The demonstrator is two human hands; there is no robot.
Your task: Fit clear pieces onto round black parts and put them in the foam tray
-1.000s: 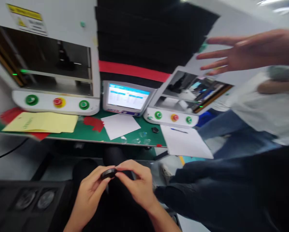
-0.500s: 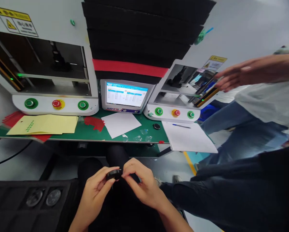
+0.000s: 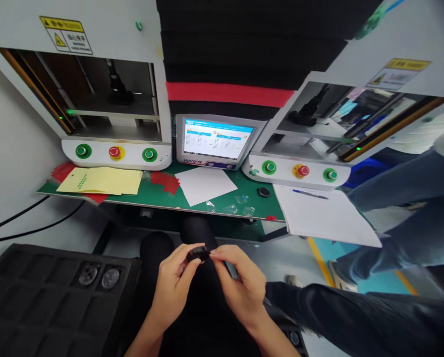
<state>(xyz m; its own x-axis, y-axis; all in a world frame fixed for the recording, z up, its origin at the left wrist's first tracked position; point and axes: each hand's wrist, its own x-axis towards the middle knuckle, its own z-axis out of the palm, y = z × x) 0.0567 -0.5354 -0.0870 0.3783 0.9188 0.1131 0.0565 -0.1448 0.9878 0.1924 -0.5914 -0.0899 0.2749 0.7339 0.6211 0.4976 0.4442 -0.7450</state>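
Observation:
Above my lap, my left hand (image 3: 175, 280) grips a round black watch case (image 3: 197, 254) by its edge, between thumb and fingers. The case is tilted and its face cannot be made out. At its right edge, my right hand (image 3: 240, 282) has thumb and forefinger pinched together; whatever lies between those tips is too small to tell. To my left, a black compartment tray (image 3: 64, 253) holds two round watch cases, one (image 3: 87, 274) beside the other (image 3: 111, 278), in neighbouring compartments.
Ahead is a green table (image 3: 155, 197) with another black watch case (image 3: 263, 192), clear plastic bits (image 3: 232, 209), white paper (image 3: 207, 184), yellow sheets (image 3: 101, 180) and a pen (image 3: 310, 194) on papers. Behind stand a monitor (image 3: 216, 140) and two press machines. A person's legs (image 3: 389, 213) are at right.
The view has swung left, so everything sits further right. The other person's hand at the right has gone from view. My hands stay together at the watch case.

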